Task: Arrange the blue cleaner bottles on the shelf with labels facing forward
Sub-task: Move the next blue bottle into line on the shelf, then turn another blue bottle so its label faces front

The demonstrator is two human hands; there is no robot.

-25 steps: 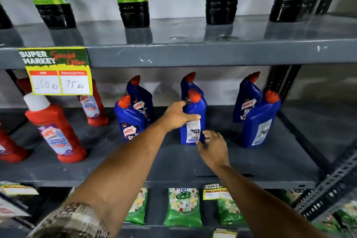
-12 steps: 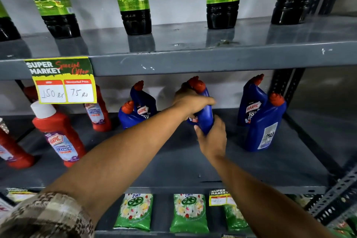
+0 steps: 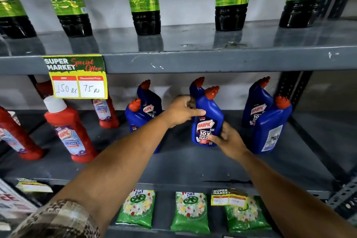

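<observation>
Setting: grey metal shelf [image 3: 193, 162] in a shop, seen from above the arms, middle tier at centre
Bottle in hand: blue cleaner bottle [image 3: 207, 121] with an orange-red cap, standing upright at the centre of the middle tier, front label with white lettering turned toward the camera
Left hand: left hand [image 3: 181, 112] wrapped round the upper left shoulder of that bottle, thumb laid across its front just below the neck
Right hand: right hand [image 3: 229, 141] pressed to the bottle's lower right side, fingers curled onto the label's edge, blurred, so holding or merely touching cannot be told
Behind it: second blue bottle [image 3: 195, 89], only neck and cap showing, directly at the back
Left pair: two blue bottles [image 3: 144, 110], one in front of the other, labels partly hidden by the left forearm
Right pair: rear blue bottle [image 3: 257, 106] showing its front label; front blue bottle [image 3: 272, 127] just beside it, showing a pale back label
Far left: red cleaner bottles [image 3: 71, 127] on the same tier, one with a white cap
Price tag: yellow and green offer tag [image 3: 77, 77] fixed to the edge of the tier above, handwritten prices on it
Top tier: dark bottles with green labels [image 3: 144, 0] in a row
Bottom tier: green sachets [image 3: 190, 210] side by side, a small tag [image 3: 229, 198] above them
Sleeve: patterned sleeve [image 3: 58, 220] at the lower left corner
</observation>
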